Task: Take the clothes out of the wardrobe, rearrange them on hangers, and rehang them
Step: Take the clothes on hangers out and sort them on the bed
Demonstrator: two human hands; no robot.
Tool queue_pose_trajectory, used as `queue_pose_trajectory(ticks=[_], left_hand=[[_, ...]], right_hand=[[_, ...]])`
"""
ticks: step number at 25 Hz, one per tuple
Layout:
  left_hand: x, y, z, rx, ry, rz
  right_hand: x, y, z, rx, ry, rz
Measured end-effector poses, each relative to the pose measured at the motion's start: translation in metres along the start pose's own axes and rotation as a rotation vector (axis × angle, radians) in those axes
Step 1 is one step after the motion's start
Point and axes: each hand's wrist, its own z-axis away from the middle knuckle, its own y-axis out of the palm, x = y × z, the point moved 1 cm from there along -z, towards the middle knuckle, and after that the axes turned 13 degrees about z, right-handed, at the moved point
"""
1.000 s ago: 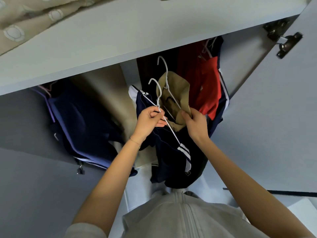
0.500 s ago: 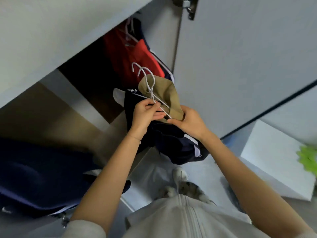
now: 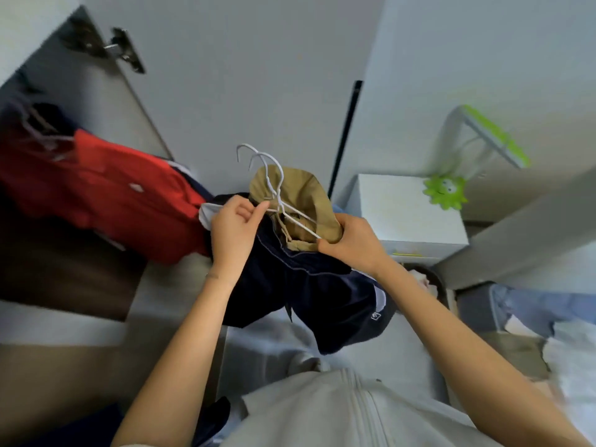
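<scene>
Two white wire hangers [image 3: 274,185] stick up between my hands, their hooks side by side. A tan garment [image 3: 300,198] hangs on them, and a dark navy garment with white trim [image 3: 309,295] droops below. My left hand [image 3: 233,230] pinches the hangers near their necks. My right hand [image 3: 350,245] grips the tan garment's lower edge together with a hanger arm. A red garment [image 3: 103,195] hangs inside the open wardrobe at the left.
The wardrobe's open door [image 3: 245,75] with a metal hinge [image 3: 121,51] stands straight ahead. A white cabinet [image 3: 409,214] with a green fan [image 3: 448,191] is at the right. Blue and white laundry [image 3: 548,317] lies at the right edge.
The view has swung right, away from the wardrobe's inside. Both hands carried the hangers and the tan and navy garments out of the wardrobe, keeping their hold.
</scene>
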Motion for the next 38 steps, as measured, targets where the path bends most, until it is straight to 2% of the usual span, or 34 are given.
queue_pose_trajectory(ticks=[1,3,6,8,12,15,19,22,32,38], left_hand=[[-0.004,0.011,0.001,-0.001,0.070,-0.012],[-0.010,0.042,0.003,0.101,0.147,-0.046],[-0.024,0.096,0.009,0.454,0.243,-0.210],[-0.045,0.136,0.019,0.678,0.306,-0.185],[-0.092,0.221,0.056,0.928,0.441,-0.231],[-0.118,0.280,0.111,0.969,0.515,-0.248],[-0.148,0.349,0.196,0.970,0.533,-0.034],[-0.177,0.402,0.257,0.992,0.520,0.040],[-0.291,0.546,0.424,1.243,0.601,0.161],[-0.345,0.669,0.496,1.378,0.655,0.197]], right_hand=[[-0.012,-0.011,0.009,-0.019,0.031,-0.001],[-0.038,-0.034,0.032,-0.075,0.090,-0.017],[-0.073,-0.065,0.074,-0.114,0.165,-0.086],[-0.096,-0.085,0.109,-0.153,0.210,-0.128],[-0.151,-0.115,0.184,-0.288,0.357,-0.175],[-0.193,-0.133,0.249,-0.387,0.454,-0.189],[-0.246,-0.163,0.335,-0.516,0.554,-0.167],[-0.283,-0.186,0.395,-0.660,0.647,-0.118],[-0.363,-0.260,0.546,-1.113,1.057,-0.028],[-0.439,-0.321,0.598,-1.234,1.233,0.040]])
